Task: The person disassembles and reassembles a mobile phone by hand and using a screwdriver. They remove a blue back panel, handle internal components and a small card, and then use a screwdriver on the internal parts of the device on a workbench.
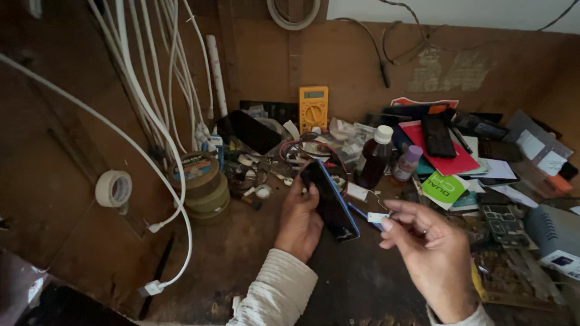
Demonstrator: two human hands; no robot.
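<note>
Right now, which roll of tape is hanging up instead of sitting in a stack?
The white roll of tape on the left. It hangs alone on the brown wall, while the brown rolls sit stacked on the bench, right of it.

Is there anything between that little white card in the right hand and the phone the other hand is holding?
Nothing visible does. The right hand pinches a small white card just right of the blue-edged phone, which the left hand holds tilted above the workbench. Only open air shows between card and phone.
</note>
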